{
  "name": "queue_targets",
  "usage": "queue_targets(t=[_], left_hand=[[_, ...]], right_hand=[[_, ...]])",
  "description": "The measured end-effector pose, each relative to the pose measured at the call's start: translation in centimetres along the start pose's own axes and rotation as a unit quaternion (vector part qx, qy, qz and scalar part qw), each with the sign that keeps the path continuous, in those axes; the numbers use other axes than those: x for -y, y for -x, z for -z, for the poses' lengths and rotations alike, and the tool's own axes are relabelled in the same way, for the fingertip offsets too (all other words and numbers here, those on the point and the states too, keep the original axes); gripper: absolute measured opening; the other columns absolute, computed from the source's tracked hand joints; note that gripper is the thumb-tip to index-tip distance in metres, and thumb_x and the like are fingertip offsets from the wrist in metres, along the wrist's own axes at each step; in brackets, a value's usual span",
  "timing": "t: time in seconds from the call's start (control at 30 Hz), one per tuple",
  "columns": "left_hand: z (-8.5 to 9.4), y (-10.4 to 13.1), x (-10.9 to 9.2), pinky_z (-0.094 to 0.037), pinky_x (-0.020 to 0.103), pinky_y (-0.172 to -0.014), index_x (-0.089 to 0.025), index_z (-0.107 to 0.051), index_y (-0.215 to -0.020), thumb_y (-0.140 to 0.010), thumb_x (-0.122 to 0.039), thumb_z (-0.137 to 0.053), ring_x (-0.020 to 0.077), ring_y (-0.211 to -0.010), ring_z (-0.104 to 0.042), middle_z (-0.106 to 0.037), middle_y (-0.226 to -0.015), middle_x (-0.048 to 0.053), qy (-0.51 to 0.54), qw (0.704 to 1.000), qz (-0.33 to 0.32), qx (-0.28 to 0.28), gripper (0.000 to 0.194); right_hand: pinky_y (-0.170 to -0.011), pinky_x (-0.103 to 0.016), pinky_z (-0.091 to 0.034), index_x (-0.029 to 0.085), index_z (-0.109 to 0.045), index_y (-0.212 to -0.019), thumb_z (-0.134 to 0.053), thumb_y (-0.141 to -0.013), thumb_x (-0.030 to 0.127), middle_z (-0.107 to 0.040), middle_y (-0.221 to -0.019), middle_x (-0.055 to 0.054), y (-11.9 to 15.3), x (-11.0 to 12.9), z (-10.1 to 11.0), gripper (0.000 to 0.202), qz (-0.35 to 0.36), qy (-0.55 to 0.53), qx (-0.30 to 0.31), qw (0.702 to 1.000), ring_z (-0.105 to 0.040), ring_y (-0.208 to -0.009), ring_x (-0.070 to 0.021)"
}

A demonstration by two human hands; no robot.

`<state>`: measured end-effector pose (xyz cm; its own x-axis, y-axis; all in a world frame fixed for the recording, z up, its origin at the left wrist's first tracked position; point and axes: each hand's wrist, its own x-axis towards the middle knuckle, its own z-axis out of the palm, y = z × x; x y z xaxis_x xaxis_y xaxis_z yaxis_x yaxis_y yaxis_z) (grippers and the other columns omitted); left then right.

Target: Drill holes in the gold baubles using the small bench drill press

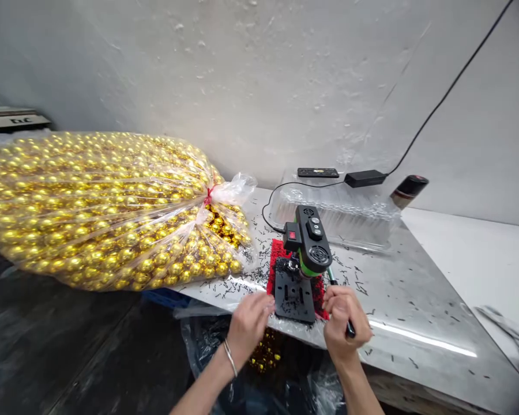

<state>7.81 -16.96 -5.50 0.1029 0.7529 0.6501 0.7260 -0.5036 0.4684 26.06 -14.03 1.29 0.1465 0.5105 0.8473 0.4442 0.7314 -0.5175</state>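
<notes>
A small black bench machine (pixel 313 239) with a red switch, round vents and a green ring stands near the table's front edge. Its black slotted base plate (pixel 294 311) is sprinkled with dark shavings. My right hand (pixel 346 320) is wrapped round a lever handle (pixel 350 331), whose rod rises along the machine's right side. At the plate's left front edge is my left hand (pixel 251 320), a bracelet on its wrist. Its fingers are drawn together, and whatever they may hold is hidden. Under the machine lies a red mat (pixel 279 251).
Left, a large tied clear bag (pixel 112 213) of shiny gold balls covers the table's end. Below the front edge, more gold balls (pixel 264 353) lie in clear plastic. Behind the machine are a clear plastic tray (pixel 363 233), a power adapter (pixel 365 178) and a black-capped can (pixel 409 190).
</notes>
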Motion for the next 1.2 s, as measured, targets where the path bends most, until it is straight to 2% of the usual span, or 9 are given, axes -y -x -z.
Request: queue_targets(t=[0.1,0.27,0.5,0.63,0.67,0.73,0.87,1.0,1.2], left_hand=[[1.7,-6.4,4.1,-0.047,0.042,-0.092,-0.014,-0.066,-0.106,-0.094,-0.021,-0.043,0.0251,-0.102,-0.060,-0.067,-0.107,0.014,-0.145,0.984,0.103,0.028,0.027],[2.5,-12.9,9.1,-0.041,0.045,-0.091,-0.011,-0.070,-0.093,-0.082,-0.017,-0.057,0.0339,-0.105,-0.057,-0.066,-0.102,0.021,-0.251,0.912,0.221,0.236,0.019],[1.9,-13.6,10.0,-0.046,0.040,-0.084,-0.012,-0.068,-0.103,-0.078,-0.014,-0.061,0.0315,-0.097,-0.064,-0.068,-0.101,0.018,-0.184,0.918,0.243,0.253,0.026],[3.6,-12.5,9.4,-0.052,0.032,-0.077,-0.014,-0.057,-0.124,-0.088,-0.030,-0.054,0.0207,-0.086,-0.067,-0.068,-0.104,0.011,0.052,0.933,0.323,0.149,0.039],[4.0,-11.9,9.0,-0.053,0.029,-0.074,-0.014,-0.056,-0.124,-0.088,-0.031,-0.055,0.0178,-0.080,-0.067,-0.068,-0.100,0.009,0.170,0.912,0.360,0.101,0.040],[4.5,-10.5,7.8,-0.054,0.024,-0.070,-0.014,-0.059,-0.119,-0.084,-0.028,-0.061,0.0134,-0.073,-0.067,-0.069,-0.092,0.006,0.391,0.820,0.417,0.021,0.037],[3.7,-7.6,4.7,-0.054,0.018,-0.062,-0.013,-0.067,-0.097,-0.078,-0.017,-0.068,0.0099,-0.066,-0.066,-0.071,-0.084,0.005,0.571,0.663,0.484,-0.019,0.019],[1.3,-6.1,2.1,-0.056,0.018,-0.062,-0.011,-0.068,-0.085,-0.082,-0.012,-0.064,0.0113,-0.066,-0.067,-0.073,-0.078,0.006,0.607,0.583,0.540,-0.017,0.005],[-1.3,-5.7,0.2,-0.057,0.019,-0.065,-0.007,-0.067,-0.088,-0.089,-0.014,-0.053,0.0124,-0.069,-0.069,-0.073,-0.086,0.015,0.655,0.476,0.586,0.024,0.016]], right_hand=[[-0.056,-0.026,-0.039,0.019,-0.044,-0.062,-0.042,-0.086,0.004,-0.046,-0.058,0.002,0.0,-0.1,0.0,0.028,0.008,0.009,0.006,1.000,-0.052,-0.062,-0.0120],[-0.056,-0.026,-0.039,0.019,-0.044,-0.064,-0.041,-0.086,0.002,-0.046,-0.059,0.002,0.1,-0.2,-0.1,0.028,0.025,0.008,0.008,1.000,-0.051,-0.062,-0.0120],[-0.055,-0.027,-0.040,0.019,-0.044,-0.063,-0.041,-0.086,0.006,-0.046,-0.059,0.002,0.2,-0.3,-0.1,0.027,0.025,0.003,0.008,1.000,-0.052,-0.062,-0.0131],[-0.054,-0.026,-0.040,0.019,-0.044,-0.064,-0.042,-0.086,0.004,-0.046,-0.058,0.002,0.3,-0.5,-0.2,0.026,0.034,0.003,0.007,0.999,-0.052,-0.060,-0.0125],[-0.054,-0.026,-0.040,0.019,-0.044,-0.064,-0.042,-0.085,0.003,-0.046,-0.058,0.002,0.4,-0.5,-0.2,0.027,0.034,0.002,0.004,0.999,-0.052,-0.060,-0.0122],[-0.054,-0.026,-0.040,0.019,-0.044,-0.064,-0.042,-0.085,0.002,-0.045,-0.057,0.003,0.5,-0.5,-0.4,0.027,0.033,-0.001,-0.007,0.999,-0.051,-0.060,-0.0120],[-0.054,-0.026,-0.041,0.019,-0.044,-0.064,-0.042,-0.085,0.002,-0.044,-0.057,0.003,0.5,-0.5,-0.5,0.027,0.034,-0.007,-0.018,0.999,-0.052,-0.061,-0.0121],[-0.056,-0.026,-0.041,0.020,-0.043,-0.063,-0.041,-0.086,0.003,-0.046,-0.059,0.002,0.4,-0.3,-0.3,0.028,0.029,0.004,0.001,1.000,-0.053,-0.063,-0.0122],[-0.056,-0.025,-0.041,0.020,-0.042,-0.063,-0.039,-0.086,0.002,-0.046,-0.060,0.002,0.4,-0.1,-0.2,0.029,0.026,0.015,0.022,0.999,-0.052,-0.065,-0.0119]])
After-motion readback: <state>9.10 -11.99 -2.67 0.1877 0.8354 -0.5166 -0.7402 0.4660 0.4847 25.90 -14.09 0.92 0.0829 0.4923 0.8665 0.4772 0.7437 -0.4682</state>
